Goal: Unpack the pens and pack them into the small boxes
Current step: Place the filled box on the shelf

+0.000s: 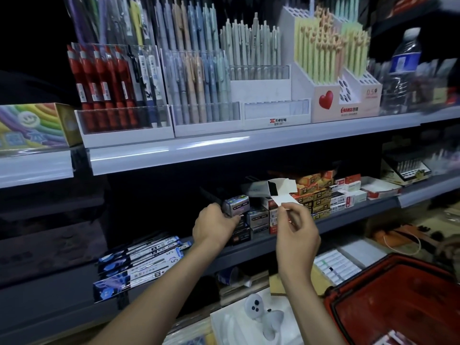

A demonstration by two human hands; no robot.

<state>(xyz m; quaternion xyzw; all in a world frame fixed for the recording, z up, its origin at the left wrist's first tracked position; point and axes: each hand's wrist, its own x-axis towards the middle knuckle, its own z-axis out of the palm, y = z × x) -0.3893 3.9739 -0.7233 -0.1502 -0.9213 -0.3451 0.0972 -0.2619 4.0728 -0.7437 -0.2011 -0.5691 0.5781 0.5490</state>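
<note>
1. The pen displays are lit brightly from above; glare is seen along the upper shelf edge.
2. The lower shelf is left in shadow, the far left in black; only the white box flap is caught by light.
3. The water bottle at the right edge is blurred; shelf lines are bowed.

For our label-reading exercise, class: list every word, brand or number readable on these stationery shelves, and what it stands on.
"天卓好笔": front of the white pen display stand.
"CHANSS 创易": base of the heart-printed pen holder.
"0.5": the same holder's right step.
"0.5": the flat pen packs, lower shelf.
Too blurred to read: small boxes, water bottle label.
</note>
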